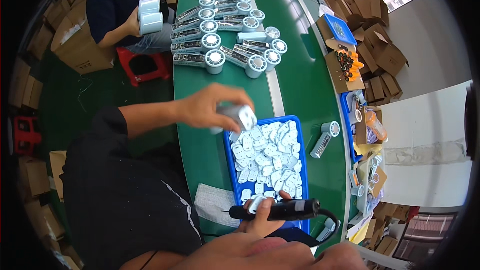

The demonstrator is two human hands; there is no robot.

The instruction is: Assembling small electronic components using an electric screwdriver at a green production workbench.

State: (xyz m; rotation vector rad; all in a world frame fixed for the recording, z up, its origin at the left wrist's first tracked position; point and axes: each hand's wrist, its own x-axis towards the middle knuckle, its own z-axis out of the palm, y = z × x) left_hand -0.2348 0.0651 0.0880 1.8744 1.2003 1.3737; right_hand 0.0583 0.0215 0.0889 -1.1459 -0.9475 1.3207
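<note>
My left hand (215, 107) is closed round a pale grey-blue casing (244, 118) with a whitish slotted end, blurred by motion. It is above the near left corner of a blue tray (304, 190), which holds a heap of small white plastic caps (270, 152) with slots. Near the tray's lower end, my right hand (262, 224) grips a black electric screwdriver (285, 211), its thin bit pointing toward my body. One white cap (256, 204) sits at the fingers of that hand, against the screwdriver.
Rows of light-blue fan-like devices (214, 60) with exposed circuits lie on the green table (295, 70). One more device (325, 140) is beyond the tray. Bubble wrap (215, 202) lies beside the tray. A co-worker's hand (133, 22) holds two light-blue cylinders (151, 22).
</note>
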